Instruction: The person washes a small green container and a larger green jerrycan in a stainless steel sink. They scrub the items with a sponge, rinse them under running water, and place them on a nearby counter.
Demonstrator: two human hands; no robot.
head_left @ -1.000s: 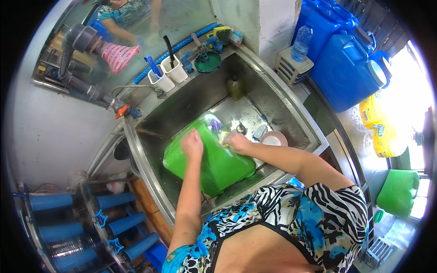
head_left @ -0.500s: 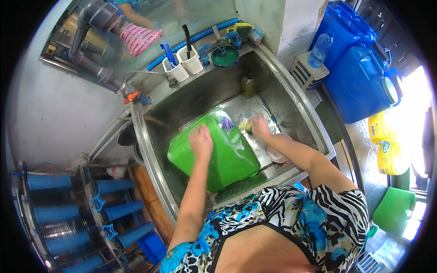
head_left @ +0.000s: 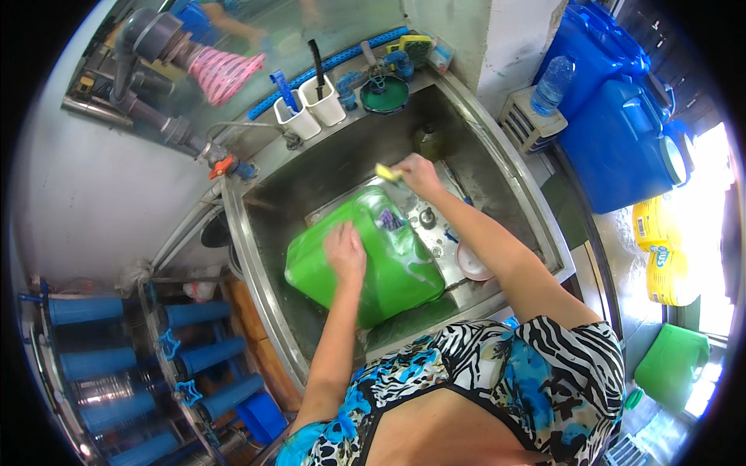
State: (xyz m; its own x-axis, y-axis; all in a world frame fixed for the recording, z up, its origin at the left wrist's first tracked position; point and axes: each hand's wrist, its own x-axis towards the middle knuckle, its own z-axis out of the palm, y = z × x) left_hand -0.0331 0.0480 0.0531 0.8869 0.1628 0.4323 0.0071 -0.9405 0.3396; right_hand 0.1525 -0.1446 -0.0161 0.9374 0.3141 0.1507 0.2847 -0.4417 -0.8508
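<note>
A green jerrycan [head_left: 388, 283] lies tilted in the metal sink [head_left: 272, 190], with white suds on its side. My left hand [head_left: 344, 252] rests on its upper left part, the fingers laid on the plastic and slightly blurred. Above the jerrycan's far end, my right hand [head_left: 420, 177] pinches a yellow sponge [head_left: 385, 172], apart from the plastic. Purple striped material [head_left: 391, 220] shows at the jerrycan's upper right end. Right of the jerrycan, partly behind my right forearm, sits a pale pinkish bowl [head_left: 472, 266]. A dark bottle [head_left: 427, 145] stands at the sink's far wall.
White holders [head_left: 298, 123] with a blue-handled and a black-handled tool stand on the far ledge, beside a green strainer [head_left: 384, 95]. An orange-handled valve [head_left: 223, 165] is at the left corner. Large blue jugs [head_left: 618, 147] and a plastic bottle [head_left: 553, 85] stand right.
My right hand has moved up and left with the sponge, from beside the jerrycan to above its far end. The left hand stays on the jerrycan, moved only slightly.
</note>
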